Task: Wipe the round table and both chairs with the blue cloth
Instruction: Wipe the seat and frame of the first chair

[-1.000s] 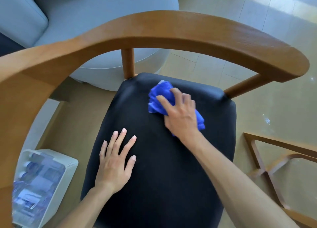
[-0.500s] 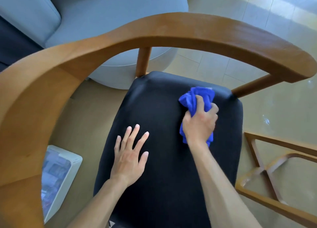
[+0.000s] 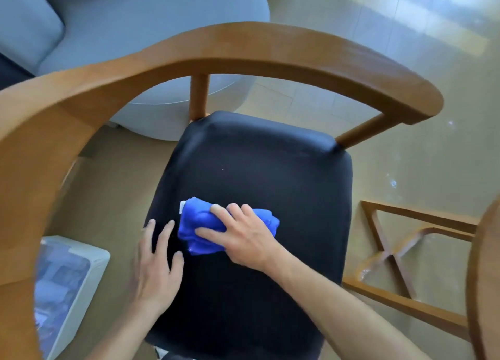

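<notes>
The right hand [image 3: 244, 238] presses the bunched blue cloth [image 3: 200, 227] onto the chair's black seat [image 3: 270, 175], its fingers laid over the wad and seemingly curled into it — blur softens the detail. The cloth sits toward the seat's left edge, on the near half. Just beside it the left hand [image 3: 157, 267] lies flat, fingers straight, holding nothing, its fingertips close to that edge. The far half of the seat lies bare — bounded by the curved wooden backrest [image 3: 243, 51].
</notes>
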Available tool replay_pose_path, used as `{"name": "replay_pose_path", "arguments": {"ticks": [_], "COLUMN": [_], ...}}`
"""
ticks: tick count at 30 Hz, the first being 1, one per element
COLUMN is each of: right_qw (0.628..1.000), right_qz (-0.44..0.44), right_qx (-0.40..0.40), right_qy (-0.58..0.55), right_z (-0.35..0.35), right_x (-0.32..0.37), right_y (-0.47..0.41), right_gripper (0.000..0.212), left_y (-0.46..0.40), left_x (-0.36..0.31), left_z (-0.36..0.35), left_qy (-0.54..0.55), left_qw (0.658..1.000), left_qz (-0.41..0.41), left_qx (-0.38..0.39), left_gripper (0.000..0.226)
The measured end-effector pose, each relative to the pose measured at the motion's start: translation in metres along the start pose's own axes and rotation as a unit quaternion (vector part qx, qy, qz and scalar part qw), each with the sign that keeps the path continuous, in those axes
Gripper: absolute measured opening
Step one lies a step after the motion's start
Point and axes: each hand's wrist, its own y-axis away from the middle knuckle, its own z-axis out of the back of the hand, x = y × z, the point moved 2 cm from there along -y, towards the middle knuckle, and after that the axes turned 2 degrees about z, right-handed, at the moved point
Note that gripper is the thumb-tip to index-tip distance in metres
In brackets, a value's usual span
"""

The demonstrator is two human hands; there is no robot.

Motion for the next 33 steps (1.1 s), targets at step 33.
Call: {"name": "replay_pose_path", "arguments": {"ticks": [33], "right_qw": [0.997], "right_qz": [-0.056], "right_qx": [-0.05], "right_qy": [0.019], "right_z": [0.027], "right_x": [-0.065], "right_y": [0.141], "right_gripper": [0.051], "left_y": [0.007], "left_x": [0.006], "left_z": [-0.005], "left_qy": [0.009], "left_qw": [0.999], "left_qz": [0.03], "left_qx": [0.006], "left_gripper": [0.061]}}
